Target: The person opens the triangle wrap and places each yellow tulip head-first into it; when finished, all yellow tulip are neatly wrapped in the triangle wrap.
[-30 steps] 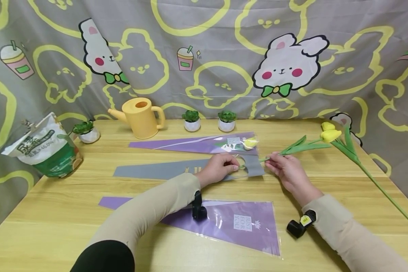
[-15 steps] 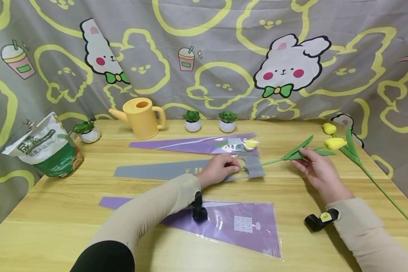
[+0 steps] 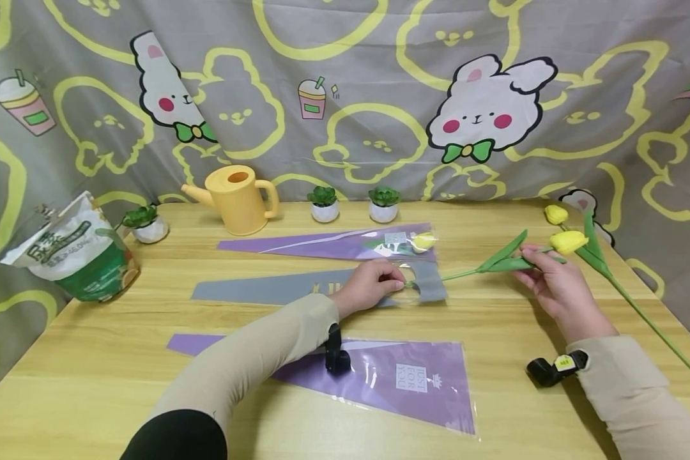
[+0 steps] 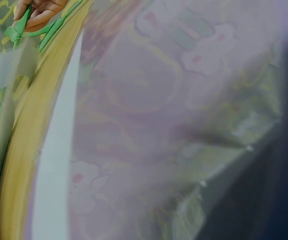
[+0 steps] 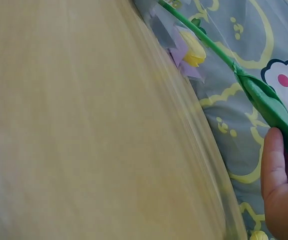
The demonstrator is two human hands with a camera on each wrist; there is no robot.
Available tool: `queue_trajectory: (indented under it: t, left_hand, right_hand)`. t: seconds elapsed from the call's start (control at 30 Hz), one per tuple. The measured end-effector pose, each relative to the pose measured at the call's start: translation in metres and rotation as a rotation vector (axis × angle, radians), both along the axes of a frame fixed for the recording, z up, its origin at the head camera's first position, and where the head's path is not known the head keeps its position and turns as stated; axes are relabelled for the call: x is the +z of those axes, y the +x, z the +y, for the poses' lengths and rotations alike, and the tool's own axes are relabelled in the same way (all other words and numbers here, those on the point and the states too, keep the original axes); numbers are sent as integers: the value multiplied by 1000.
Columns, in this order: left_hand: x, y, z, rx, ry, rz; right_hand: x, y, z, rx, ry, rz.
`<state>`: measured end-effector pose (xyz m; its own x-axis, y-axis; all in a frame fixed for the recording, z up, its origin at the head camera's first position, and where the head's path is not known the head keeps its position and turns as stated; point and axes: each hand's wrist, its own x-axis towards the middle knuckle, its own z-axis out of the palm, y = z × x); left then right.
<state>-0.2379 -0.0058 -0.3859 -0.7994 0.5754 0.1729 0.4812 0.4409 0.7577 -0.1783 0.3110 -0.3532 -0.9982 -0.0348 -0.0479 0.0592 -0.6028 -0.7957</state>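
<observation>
Across both hands (image 3: pixel 370 285) (image 3: pixel 562 291): tulip (image 3: pixel 494 264), bloom (image 3: pixel 569 241) rightward

Watering can (image 3: pixel 241 201) behind middle sleeve (image 3: pixel 253 289)

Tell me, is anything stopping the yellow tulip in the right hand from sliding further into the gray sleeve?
Nothing visible blocks the open end of the gray flower sleeve; the yellow tulip has its stem in there. Farther along, the left hand pinches at the sleeve and might hold the stem back.
</observation>
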Motion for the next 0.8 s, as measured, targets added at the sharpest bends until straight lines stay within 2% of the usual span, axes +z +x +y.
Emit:
queue_trajectory:
  t: [0.23, 0.47, 0.63, 0.8]
  left_hand:
    - [2, 0, 0, 16, -9, -2]
    - [7, 1, 2, 20, -38, 66]
    - [9, 3, 3, 42, -21, 31]
    - [9, 5, 3, 54, -4, 10]
  right_hand:
    - [1, -2, -5, 1, 45, 11]
    - [-3, 1, -16, 10, 18, -9]
    - [-4, 2, -32, -7, 17, -24]
    - [-3, 6, -49, -56, 18, -89]
